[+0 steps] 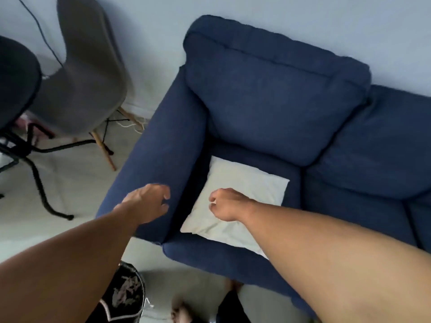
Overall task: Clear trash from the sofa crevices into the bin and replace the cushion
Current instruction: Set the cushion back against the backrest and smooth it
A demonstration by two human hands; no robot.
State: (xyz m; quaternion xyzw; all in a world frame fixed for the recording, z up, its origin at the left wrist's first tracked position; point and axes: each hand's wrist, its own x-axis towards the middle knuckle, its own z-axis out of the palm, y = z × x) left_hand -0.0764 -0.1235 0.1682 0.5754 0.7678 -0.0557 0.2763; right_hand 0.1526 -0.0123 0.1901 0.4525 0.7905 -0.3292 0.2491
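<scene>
At the bottom edge of the view, a black container with a pale printed pattern (127, 292) stands on the floor (70, 183), partly hidden behind the left forearm; whether it is the bin cannot be told. Beside it, the person's bare feet (180, 312) are visible, blurred.

Above these, both arms extend forward over the blue sofa (268, 101). The left hand (149, 203) sits over the inner face of the sofa's armrest (149, 155), fingers spread and curled, holding nothing. The right hand (225, 205) is over the white cushion (245, 183), fingers curled inward into a loose fist; a small pale spot shows at the fingertips, but whether the hand holds anything cannot be told. The two hands are apart, with the dark crevice (194, 180) between armrest and seat lying between them.

The white cushion lies flat on the seat, just beside the armrest, its near corner covered by the right forearm. No trash is distinguishable in the crevice, which is in shadow.

Beyond the cushion, the blue back cushion (275, 94) leans against the sofa back. A second seat section (373, 148) continues to the right.

To the left of the sofa, a grey chair with wooden legs (88, 73) stands on the floor near the wall (303, 15). A black office chair base (35, 150) is nearer the left edge. A thin black cable (39, 31) runs down the wall.
</scene>
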